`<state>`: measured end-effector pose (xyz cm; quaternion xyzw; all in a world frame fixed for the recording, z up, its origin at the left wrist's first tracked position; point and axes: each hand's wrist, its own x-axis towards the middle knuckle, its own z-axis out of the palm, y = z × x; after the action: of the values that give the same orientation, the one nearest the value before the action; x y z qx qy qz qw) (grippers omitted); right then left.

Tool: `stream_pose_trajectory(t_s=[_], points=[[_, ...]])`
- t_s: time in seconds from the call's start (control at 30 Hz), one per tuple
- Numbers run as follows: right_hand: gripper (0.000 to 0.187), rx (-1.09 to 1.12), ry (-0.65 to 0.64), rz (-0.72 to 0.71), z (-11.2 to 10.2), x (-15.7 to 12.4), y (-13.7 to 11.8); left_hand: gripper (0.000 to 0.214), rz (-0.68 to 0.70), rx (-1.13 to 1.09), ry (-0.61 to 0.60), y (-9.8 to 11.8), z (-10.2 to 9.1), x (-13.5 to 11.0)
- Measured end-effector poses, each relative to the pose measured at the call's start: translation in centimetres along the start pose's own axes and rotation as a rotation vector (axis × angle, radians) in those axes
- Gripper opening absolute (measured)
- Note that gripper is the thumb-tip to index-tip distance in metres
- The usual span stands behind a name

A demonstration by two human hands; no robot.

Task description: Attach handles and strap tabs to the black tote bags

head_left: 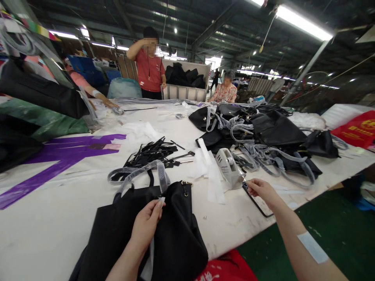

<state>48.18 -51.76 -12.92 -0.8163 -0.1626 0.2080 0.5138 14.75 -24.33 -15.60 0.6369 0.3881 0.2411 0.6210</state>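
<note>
A black handbag [178, 230] lies at the table's near edge, its handles [161, 177] wrapped in clear plastic. My left hand [148, 220] is over the bag, thumb and fingers closed on a small white strip [161, 200] beside the handle base. To the right stands a white tape dispenser [230, 169] with dark marks on its side. At its front end my right hand [262, 191] pinches the end of the clear tape, which is hardly visible. Just under that hand, a phone [259, 205] lies on the table.
Black straps [155, 154] are heaped beyond the bag. White sheets [215, 181] lie beside the dispenser. More black handbags [275, 128] are piled back right. Purple plastic [67, 156] lies at left. A person in a red shirt [150, 72] stands across the table; another person [225, 91] is farther right.
</note>
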Motion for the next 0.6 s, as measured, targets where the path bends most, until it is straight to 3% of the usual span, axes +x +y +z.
stream_pose_trajectory(t_s=[0.27,0.47,0.6], points=[[0.031,0.085,-0.089,0.005,1.0,0.5,1.5,0.061,-0.041,-0.008,0.022,-1.2,-0.4,0.9],[0.028,-0.180,0.092,-0.010,0.4,1.3,3.9,0.059,-0.034,-0.012,0.005,-1.5,-0.4,1.4],[0.030,-0.249,0.015,-0.023,0.4,0.6,2.8,0.045,0.021,0.035,-0.017,-1.2,-0.2,1.0]])
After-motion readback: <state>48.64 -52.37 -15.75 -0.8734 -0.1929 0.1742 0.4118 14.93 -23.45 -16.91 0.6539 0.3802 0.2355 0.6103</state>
